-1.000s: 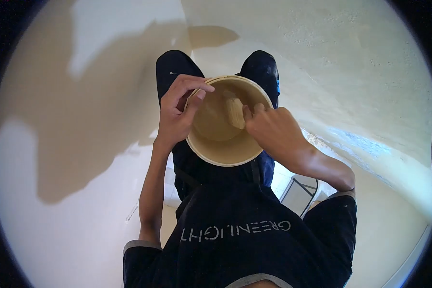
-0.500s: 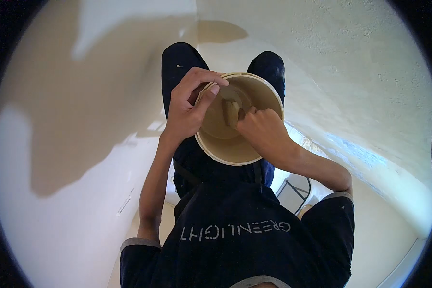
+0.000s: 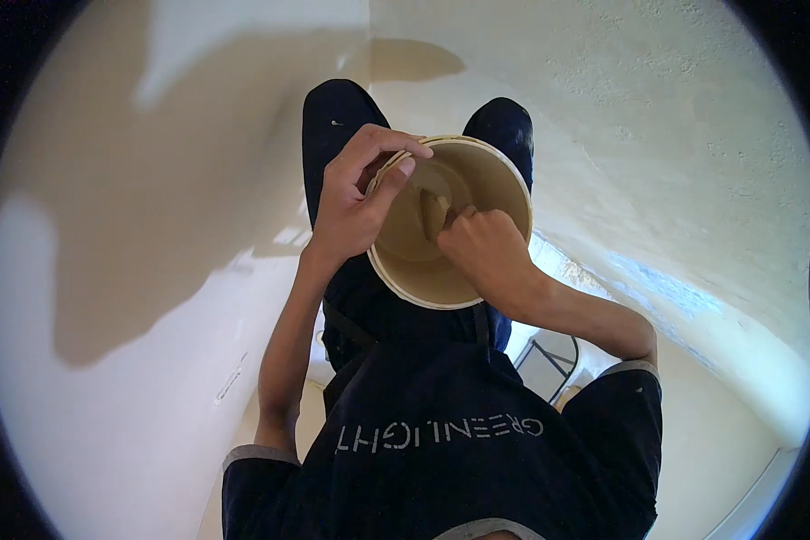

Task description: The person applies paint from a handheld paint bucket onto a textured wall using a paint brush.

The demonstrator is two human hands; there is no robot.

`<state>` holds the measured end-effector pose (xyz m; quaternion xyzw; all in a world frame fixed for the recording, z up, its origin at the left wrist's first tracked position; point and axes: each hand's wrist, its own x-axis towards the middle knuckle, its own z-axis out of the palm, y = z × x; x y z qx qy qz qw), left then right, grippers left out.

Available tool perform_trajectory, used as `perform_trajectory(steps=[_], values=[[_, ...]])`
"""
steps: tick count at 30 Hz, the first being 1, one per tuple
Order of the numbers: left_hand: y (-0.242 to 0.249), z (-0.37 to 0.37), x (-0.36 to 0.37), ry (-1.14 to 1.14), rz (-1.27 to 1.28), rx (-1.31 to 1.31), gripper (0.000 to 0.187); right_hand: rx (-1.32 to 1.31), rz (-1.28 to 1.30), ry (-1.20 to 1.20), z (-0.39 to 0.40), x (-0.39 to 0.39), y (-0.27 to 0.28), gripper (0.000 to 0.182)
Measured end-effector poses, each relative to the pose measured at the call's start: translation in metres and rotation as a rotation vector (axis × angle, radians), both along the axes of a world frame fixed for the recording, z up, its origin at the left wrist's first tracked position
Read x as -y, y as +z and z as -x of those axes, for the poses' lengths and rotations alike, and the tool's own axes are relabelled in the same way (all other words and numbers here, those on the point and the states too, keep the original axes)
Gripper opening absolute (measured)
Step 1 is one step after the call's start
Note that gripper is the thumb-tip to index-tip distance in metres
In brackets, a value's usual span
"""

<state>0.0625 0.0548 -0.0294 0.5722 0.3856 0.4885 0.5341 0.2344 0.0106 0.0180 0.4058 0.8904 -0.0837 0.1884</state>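
Observation:
A round cream-coloured bucket (image 3: 499,178) rests at my thighs, its open top facing me. Fingers and thumb of my left hand (image 3: 355,198) are closed over its rim at the upper left. Inside the opening, my right hand (image 3: 488,252) is shut around a pale flat tool (image 3: 434,214), whose lower part reaches toward the bottom. Its exact kind is hard to make out. Beige residue coats the bucket's inner wall, and the tool looks coated in a similar colour.
Close on the left is a smooth white wall (image 3: 180,297) with my shadow on it. A rougher plastered wall (image 3: 657,135) rises in front and to the right. Below right, a dark-framed folding step or chair (image 3: 553,360) shows partly behind my body.
My right hand has shifted slightly left inside the bucket, and the tool's angle has changed a little with it. My left hand keeps its hold on the rim.

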Motion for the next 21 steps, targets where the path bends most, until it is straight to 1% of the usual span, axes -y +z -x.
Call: perform_trajectory(steps=[6, 8, 11, 17, 19, 21], values=[[0.001, 0.002, 0.000, -0.005, 0.018, 0.006, 0.016, -0.005, 0.003, 0.008, 0.005, 0.001, -0.003, 0.004], [0.000, 0.003, -0.001, 0.001, 0.009, 0.016, 0.016, 0.066, 0.007, -0.006, 0.008, 0.000, -0.004, 0.004], [0.000, 0.005, -0.002, -0.007, -0.016, 0.012, 0.016, 0.080, 0.012, 0.006, 0.011, 0.001, -0.001, 0.004], [0.000, 0.001, 0.001, 0.006, 0.024, 0.043, 0.017, 0.020, -0.055, -0.009, 0.005, 0.002, 0.003, 0.006], [-0.001, 0.001, 0.001, 0.002, 0.023, 0.046, 0.017, 0.037, -0.047, 0.003, 0.005, 0.001, 0.000, 0.004], [-0.002, 0.000, 0.001, 0.005, 0.020, 0.044, 0.018, 0.054, -0.042, 0.013, 0.005, 0.001, -0.002, 0.006]])
